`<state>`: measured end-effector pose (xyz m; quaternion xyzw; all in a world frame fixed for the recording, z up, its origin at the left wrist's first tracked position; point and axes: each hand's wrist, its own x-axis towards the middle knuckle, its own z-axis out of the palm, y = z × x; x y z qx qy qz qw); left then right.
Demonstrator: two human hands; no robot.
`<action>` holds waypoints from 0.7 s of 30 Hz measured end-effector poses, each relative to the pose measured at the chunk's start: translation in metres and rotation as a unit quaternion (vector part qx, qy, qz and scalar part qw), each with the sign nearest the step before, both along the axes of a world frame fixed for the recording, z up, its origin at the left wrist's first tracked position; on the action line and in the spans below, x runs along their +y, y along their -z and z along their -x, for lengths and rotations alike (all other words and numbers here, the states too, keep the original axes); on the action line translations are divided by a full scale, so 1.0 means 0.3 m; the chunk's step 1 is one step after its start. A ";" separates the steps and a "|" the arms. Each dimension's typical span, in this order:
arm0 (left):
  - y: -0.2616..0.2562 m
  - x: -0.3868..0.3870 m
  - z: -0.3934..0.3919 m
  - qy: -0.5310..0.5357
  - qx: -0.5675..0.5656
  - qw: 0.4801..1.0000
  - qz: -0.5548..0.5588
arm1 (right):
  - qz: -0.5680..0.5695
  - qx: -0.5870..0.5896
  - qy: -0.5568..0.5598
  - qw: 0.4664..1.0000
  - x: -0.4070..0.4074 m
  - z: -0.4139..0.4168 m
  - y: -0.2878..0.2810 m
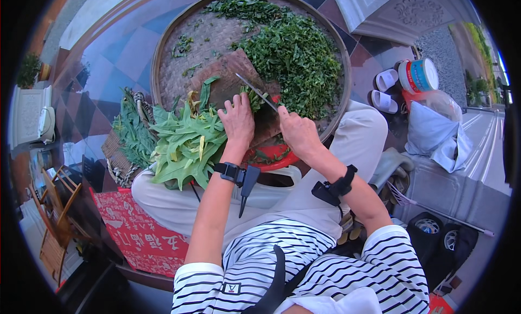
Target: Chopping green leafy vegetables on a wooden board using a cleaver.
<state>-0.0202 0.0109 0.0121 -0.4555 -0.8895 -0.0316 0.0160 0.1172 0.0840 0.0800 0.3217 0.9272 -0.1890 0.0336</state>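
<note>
My left hand (pixel 238 120) presses a bunch of green leaves (pixel 189 139) down on a wooden cutting board (pixel 224 78). The leaves' broad lobed ends spill left over my knee, a few of them yellowed. In my right hand (pixel 299 131) is a knife (pixel 256 90), its handle hidden in the fist. The blade lies close to the cut end of the bunch (pixel 254 98), just right of my left fingers. Under the board is a round woven bamboo tray (pixel 167 74), with a heap of chopped greens (pixel 303 61) along its right and far side.
More whole leaves (pixel 132 135) lie in a wicker basket (pixel 118 151) at the left. A red basin (pixel 272 159) sits partly under the tray, near my lap. At the right are white slippers (pixel 384 92), a plastic bucket (pixel 419 76) and a pale bag (pixel 431 122). A bamboo chair (pixel 55 208) stands far left.
</note>
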 end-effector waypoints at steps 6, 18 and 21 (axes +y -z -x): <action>-0.003 -0.039 -0.004 0.045 -0.011 0.999 -0.022 | 0.003 -0.028 0.023 0.999 0.002 0.047 0.055; -0.018 -0.038 0.005 0.086 -0.060 0.994 -0.025 | 0.078 0.027 0.036 0.996 -0.047 -0.075 -0.104; -0.011 -0.029 0.001 0.085 -0.039 0.996 0.014 | 0.062 -0.023 0.032 0.997 -0.064 -0.058 -0.080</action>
